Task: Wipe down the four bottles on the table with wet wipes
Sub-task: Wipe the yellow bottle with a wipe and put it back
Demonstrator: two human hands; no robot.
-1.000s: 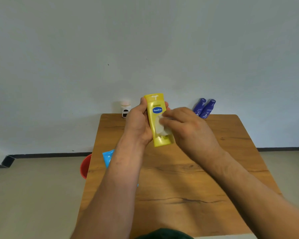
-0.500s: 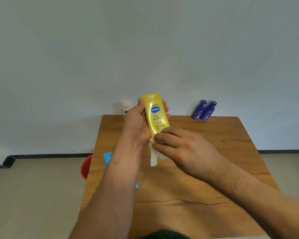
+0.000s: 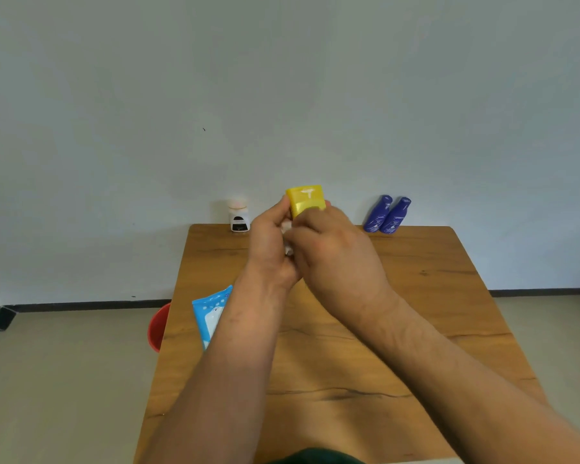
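Observation:
My left hand (image 3: 269, 242) holds a yellow lotion bottle (image 3: 305, 199) upright above the wooden table (image 3: 432, 296). Only the bottle's top shows above my fingers. My right hand (image 3: 335, 259) covers the bottle's front and presses a white wet wipe (image 3: 287, 236) against it; a little of the wipe peeks out between my hands. Two blue bottles (image 3: 387, 214) stand side by side at the table's far right edge. A small white bottle (image 3: 239, 217) with a dark label stands at the far left edge.
A blue pack of wet wipes (image 3: 210, 316) lies on the table's left side, partly hidden by my left forearm. A red bin (image 3: 156, 328) sits on the floor beside the table's left edge. A grey wall stands right behind the table.
My right hand with the wipe slid up from the bottle's lower end and now covers most of its front. The bottle stays held up in my left hand.

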